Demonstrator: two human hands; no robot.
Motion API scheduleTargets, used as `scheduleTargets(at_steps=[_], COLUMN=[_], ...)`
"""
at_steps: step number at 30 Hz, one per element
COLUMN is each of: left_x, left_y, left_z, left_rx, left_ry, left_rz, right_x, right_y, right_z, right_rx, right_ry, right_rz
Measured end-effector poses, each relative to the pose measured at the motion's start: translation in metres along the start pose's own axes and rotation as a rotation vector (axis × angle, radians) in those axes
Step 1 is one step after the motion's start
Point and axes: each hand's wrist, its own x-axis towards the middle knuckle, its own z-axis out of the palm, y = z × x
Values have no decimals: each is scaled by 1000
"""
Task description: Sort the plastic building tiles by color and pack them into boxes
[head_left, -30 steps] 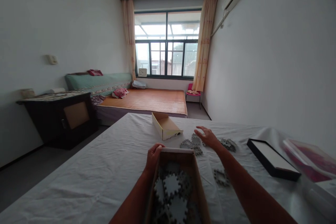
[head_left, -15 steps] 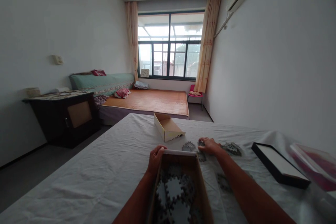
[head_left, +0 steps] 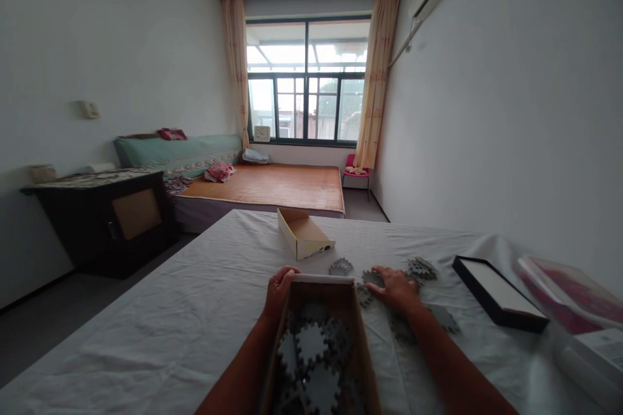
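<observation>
My left hand [head_left: 281,286] is closed on the far left corner of a long open cardboard box [head_left: 363,331]. Inside it lie several grey puzzle pieces [head_left: 312,343] with toothed edges, loosely heaped. To the right of the box, my right hand [head_left: 396,288] has thumb and fingers around the edges of a grey toothed puzzle piece [head_left: 372,277], low over the cloth. Another toothed piece [head_left: 365,297] lies between that hand and the box. One more piece [head_left: 341,266] rests just beyond the box. A small pile of pieces [head_left: 422,268] sits past my right hand.
A shallow cardboard tray [head_left: 315,249] stands at the far edge of the white-clothed table [head_left: 160,337]. On the right are a black-rimmed lid [head_left: 501,292] and a clear plastic container [head_left: 569,292] with red contents. More grey pieces [head_left: 444,319] lie by my right forearm. A bed [head_left: 272,185] is behind.
My right hand has drawn back slightly toward me and right, and the piece under its fingers has shifted with it. My left hand stays on the box. The view has turned slightly right.
</observation>
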Motion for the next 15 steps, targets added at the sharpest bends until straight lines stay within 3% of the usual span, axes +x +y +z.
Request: scheduleTargets(at_steps=[7,15], left_x=[0,-1], left_y=[1,6], left_z=[1,2], left_rx=[-14,-6], left_ry=[-8,4], left_rz=[-22,-11], right_x=[0,-4], right_y=[0,-3], right_z=[-3,-8], right_rx=[151,72], right_ry=[46,40], right_rz=[-53,-95])
